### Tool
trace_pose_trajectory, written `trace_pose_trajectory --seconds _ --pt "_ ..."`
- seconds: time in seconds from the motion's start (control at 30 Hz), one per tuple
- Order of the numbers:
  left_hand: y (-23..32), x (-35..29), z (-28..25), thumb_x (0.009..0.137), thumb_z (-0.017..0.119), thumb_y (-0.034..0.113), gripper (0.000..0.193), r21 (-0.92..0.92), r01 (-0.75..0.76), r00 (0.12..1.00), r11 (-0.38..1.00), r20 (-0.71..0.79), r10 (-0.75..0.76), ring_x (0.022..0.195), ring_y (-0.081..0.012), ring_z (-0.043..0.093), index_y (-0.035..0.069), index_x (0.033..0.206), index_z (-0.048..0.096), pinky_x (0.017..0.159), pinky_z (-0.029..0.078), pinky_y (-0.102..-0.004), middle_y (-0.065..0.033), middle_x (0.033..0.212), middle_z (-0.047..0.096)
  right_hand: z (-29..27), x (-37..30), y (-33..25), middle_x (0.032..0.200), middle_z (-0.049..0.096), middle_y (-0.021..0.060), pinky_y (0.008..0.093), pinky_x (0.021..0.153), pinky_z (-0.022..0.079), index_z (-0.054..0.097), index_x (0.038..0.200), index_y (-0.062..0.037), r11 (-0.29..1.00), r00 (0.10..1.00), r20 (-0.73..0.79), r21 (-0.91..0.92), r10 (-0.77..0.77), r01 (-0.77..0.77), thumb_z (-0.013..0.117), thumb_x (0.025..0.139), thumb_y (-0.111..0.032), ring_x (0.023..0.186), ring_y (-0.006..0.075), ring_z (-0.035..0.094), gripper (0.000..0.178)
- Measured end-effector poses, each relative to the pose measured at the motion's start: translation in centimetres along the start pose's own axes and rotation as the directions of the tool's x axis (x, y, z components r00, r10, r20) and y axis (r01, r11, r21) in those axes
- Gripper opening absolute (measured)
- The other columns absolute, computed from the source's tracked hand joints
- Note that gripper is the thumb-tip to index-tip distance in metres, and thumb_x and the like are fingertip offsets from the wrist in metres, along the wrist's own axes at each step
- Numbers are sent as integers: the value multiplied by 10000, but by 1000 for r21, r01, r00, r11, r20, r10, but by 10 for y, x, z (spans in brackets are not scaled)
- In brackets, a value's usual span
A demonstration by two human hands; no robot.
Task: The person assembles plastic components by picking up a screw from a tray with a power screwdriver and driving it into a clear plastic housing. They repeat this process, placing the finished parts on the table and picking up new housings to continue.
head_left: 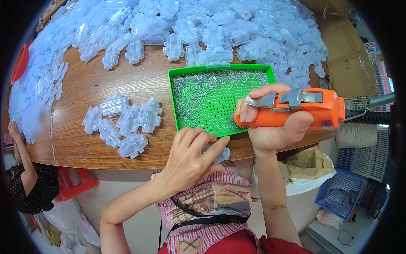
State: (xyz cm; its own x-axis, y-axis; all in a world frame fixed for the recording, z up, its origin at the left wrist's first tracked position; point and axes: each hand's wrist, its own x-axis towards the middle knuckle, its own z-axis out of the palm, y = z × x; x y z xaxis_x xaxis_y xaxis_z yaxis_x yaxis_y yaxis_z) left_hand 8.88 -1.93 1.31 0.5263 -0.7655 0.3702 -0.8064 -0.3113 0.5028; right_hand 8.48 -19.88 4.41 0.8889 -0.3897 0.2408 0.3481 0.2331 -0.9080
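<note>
My right hand is wrapped around an orange electric screwdriver with a silver lever. The tool lies nearly level, and its nose points left over the near right part of a green perforated tray. Small silver screws are scattered in that tray; whether the tip touches one is hard to see. At the table's front edge, just below the tray, my left hand holds a clear plastic part, mostly hidden under the fingers. Left of it several similar clear parts lie grouped on the wooden table.
A big heap of clear plastic parts covers the table's far side and left. Cardboard stands at the right, where a spring-like cable reaches the screwdriver. Another person's arm is at far left. Blue crates sit lower right.
</note>
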Motion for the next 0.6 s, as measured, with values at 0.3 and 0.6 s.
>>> trace_pose_trajectory --seconds 0.3,0.6 --pt "-5 7 2 576 853 356 945 -152 56 977 987 -194 -85 858 -267 562 20 1360 446 777 452 -381 -79 932 587 -3 -2 5 615 536 90 306 508 401 541 962 31 994 999 34 103 -24 20 449 750 -836 509 177 477 897" --pt "-11 3 -1 641 842 269 977 -227 85 992 970 -71 -103 951 -269 600 25 1426 314 844 445 -374 -80 1037 653 -4 -4 3 619 535 97 326 495 399 550 967 37 999 999 39 42 -11 10 465 732 -844 507 187 473 916"
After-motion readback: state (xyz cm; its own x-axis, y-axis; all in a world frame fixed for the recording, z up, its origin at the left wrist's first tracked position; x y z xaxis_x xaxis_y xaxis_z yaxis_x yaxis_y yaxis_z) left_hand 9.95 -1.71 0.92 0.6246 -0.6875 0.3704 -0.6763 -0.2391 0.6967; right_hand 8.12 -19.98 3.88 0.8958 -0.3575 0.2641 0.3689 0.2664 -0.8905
